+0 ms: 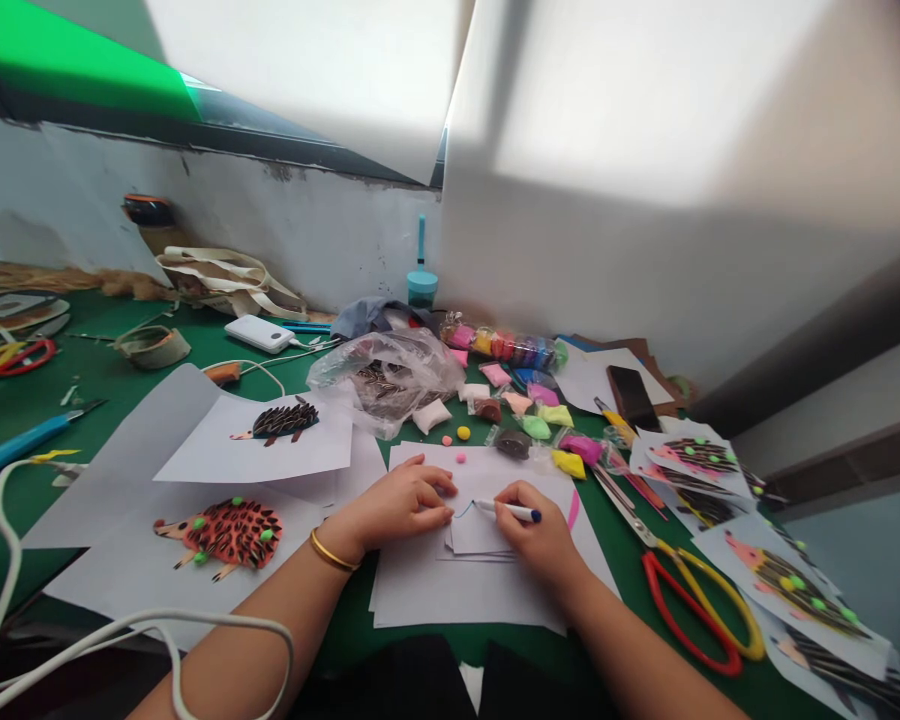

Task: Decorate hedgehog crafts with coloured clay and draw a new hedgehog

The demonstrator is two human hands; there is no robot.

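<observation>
Pinching pen [486, 505]: right hand [534, 528], fingers curled | left hand [412, 500]: resting on paper [416, 585], fingers parted

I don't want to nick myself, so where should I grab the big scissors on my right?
Probably by the red and yellow handle loops, from your own side: they lie nearest you, blades pointing away. Your right hand is closest, but holds a pen.

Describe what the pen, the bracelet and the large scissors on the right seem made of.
Pen: likely plastic; smooth white barrel, blue end.
Bracelet: probably metal, polished; gold-coloured with highlights.
Large scissors: apparently metal blades, silvery; handles, red and yellow, smooth, perhaps plastic or coated metal.
</observation>
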